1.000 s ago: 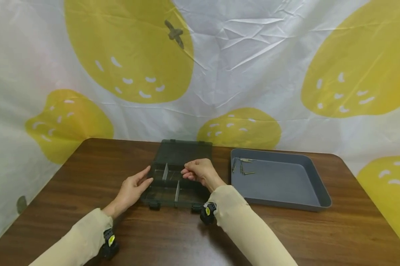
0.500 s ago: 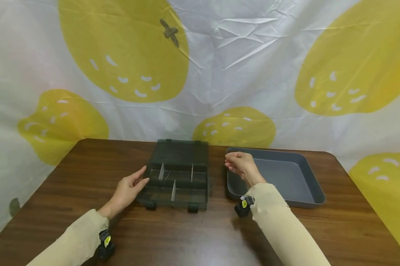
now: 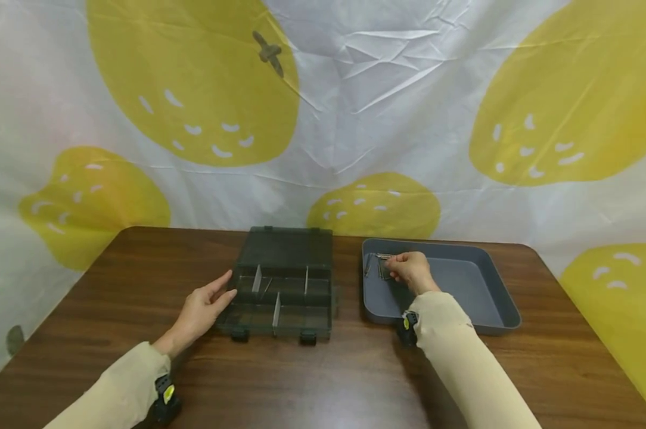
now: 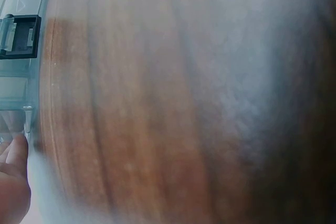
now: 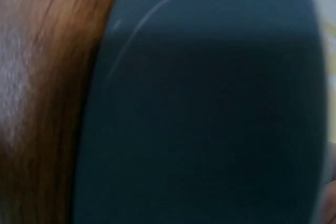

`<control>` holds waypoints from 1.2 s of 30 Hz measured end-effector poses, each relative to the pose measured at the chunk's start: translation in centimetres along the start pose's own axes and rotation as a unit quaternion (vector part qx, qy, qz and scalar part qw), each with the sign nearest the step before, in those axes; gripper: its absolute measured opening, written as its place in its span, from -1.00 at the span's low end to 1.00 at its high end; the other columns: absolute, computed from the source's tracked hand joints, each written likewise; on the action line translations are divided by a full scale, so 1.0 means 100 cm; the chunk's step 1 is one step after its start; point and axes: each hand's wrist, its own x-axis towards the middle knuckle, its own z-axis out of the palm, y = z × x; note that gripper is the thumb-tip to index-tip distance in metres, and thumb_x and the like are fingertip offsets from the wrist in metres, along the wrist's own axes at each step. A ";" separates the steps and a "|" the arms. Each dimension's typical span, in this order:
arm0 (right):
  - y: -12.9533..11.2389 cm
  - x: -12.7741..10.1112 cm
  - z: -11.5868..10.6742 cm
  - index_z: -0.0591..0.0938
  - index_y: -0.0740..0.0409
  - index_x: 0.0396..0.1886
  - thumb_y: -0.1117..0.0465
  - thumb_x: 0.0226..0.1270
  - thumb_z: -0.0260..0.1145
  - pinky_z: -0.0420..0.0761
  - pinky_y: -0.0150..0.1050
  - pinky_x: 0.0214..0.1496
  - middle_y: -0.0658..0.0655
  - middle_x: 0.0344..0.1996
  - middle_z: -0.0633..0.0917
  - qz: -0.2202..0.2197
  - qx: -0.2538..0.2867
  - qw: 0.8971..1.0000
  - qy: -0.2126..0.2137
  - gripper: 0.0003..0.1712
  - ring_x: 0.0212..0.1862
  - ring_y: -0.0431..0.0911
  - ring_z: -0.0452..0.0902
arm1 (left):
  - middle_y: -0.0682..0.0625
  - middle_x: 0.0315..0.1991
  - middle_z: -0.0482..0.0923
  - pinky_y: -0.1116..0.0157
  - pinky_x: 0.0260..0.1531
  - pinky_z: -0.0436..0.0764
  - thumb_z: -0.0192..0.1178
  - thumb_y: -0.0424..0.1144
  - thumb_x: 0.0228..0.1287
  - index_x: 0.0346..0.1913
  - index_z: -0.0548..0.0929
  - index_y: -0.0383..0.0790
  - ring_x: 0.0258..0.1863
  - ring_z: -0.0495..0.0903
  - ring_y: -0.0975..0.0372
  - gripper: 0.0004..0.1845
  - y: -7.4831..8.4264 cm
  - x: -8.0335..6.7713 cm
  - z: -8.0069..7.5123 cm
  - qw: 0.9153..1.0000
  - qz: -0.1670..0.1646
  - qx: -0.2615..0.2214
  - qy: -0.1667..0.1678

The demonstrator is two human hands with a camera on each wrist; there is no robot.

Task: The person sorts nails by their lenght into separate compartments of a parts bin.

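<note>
A dark translucent organizer box (image 3: 280,298) lies open on the wooden table (image 3: 328,381), its lid (image 3: 288,247) flat behind it and pale dividers standing in its compartments. My left hand (image 3: 202,304) rests with straight fingers against the box's left side; the left wrist view shows the box's corner with a black latch (image 4: 20,36) and part of the hand (image 4: 13,182). My right hand (image 3: 409,269) is inside the grey tray (image 3: 494,298), fingers bent down onto several thin metal nails (image 3: 378,265) in its far left corner. Whether it pinches one is hidden.
The tray stands right of the box with a narrow gap between them. The right wrist view shows only the blurred tray wall (image 5: 210,103) and table. A white cloth with yellow fruit prints (image 3: 323,119) hangs behind the table. Bare wood lies in front.
My right hand left the box's right compartment and moved right into the tray's far left corner, down onto the nails. The left hand stayed at the box's side.
</note>
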 end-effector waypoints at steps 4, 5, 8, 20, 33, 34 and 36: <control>0.003 0.005 0.001 0.66 0.44 -0.26 0.35 0.22 0.26 0.39 -0.46 -0.61 -0.10 -0.80 0.49 0.003 -0.055 0.998 0.006 -0.81 -0.70 -0.30 0.35 | -0.26 0.31 0.30 0.05 0.04 0.51 0.07 -0.19 0.40 0.37 0.27 -0.36 0.21 0.41 -0.05 -0.44 0.001 0.000 -0.001 1.000 -0.003 -0.001 -0.001; 0.004 0.005 0.001 0.67 0.42 -0.27 0.34 0.22 0.27 0.37 -0.45 -0.62 -0.10 -0.81 0.48 0.004 -0.068 0.998 0.007 -0.81 -0.71 -0.29 0.34 | -0.26 0.30 0.30 0.05 0.04 0.52 0.07 -0.19 0.40 0.36 0.28 -0.36 0.21 0.42 -0.05 -0.44 0.001 0.000 -0.001 1.000 -0.003 -0.001 0.000; 0.006 0.007 0.003 0.68 0.39 -0.29 0.31 0.22 0.28 0.35 -0.42 -0.62 -0.09 -0.84 0.46 0.006 -0.090 0.996 0.009 -0.82 -0.73 -0.27 0.32 | -0.26 0.29 0.31 0.07 0.02 0.53 0.08 -0.18 0.40 0.36 0.29 -0.35 0.20 0.43 -0.04 -0.44 0.001 0.001 -0.002 1.000 -0.005 0.002 0.001; 0.006 0.008 0.010 0.67 0.29 -0.49 0.30 0.14 0.31 0.33 -0.41 -0.68 -0.08 -0.87 0.43 -0.007 -0.129 0.991 0.035 -0.88 -0.78 -0.27 0.30 | -0.27 0.30 0.29 0.19 -0.05 0.57 0.08 -0.16 0.40 0.37 0.28 -0.34 0.20 0.42 -0.04 -0.43 0.001 0.003 -0.003 1.000 -0.011 0.000 -0.004; 0.010 0.005 0.010 0.65 0.33 -0.52 0.34 0.14 0.30 0.35 -0.43 -0.69 -0.08 -0.87 0.44 -0.034 -0.127 0.991 0.032 -0.88 -0.78 -0.28 0.32 | -0.26 0.32 0.28 0.13 0.00 0.55 0.08 -0.16 0.40 0.37 0.27 -0.34 0.22 0.40 -0.05 -0.43 0.000 0.001 -0.002 1.000 -0.006 -0.002 -0.003; 0.010 0.005 0.010 0.65 0.33 -0.52 0.35 0.14 0.30 0.36 -0.44 -0.69 -0.08 -0.87 0.44 -0.035 -0.128 0.991 0.033 -0.89 -0.77 -0.28 0.32 | -0.25 0.32 0.28 0.11 0.01 0.54 0.07 -0.16 0.40 0.37 0.27 -0.34 0.22 0.40 -0.05 -0.43 0.000 0.001 -0.002 1.000 -0.006 -0.003 -0.003; 0.009 0.005 0.010 0.64 0.32 -0.54 0.35 0.13 0.29 0.36 -0.44 -0.69 -0.09 -0.88 0.45 -0.037 -0.133 0.990 0.035 -0.88 -0.77 -0.29 0.34 | -0.25 0.32 0.28 0.08 0.03 0.53 0.07 -0.15 0.40 0.37 0.27 -0.33 0.22 0.40 -0.05 -0.43 0.000 0.001 -0.001 1.000 -0.006 -0.002 -0.002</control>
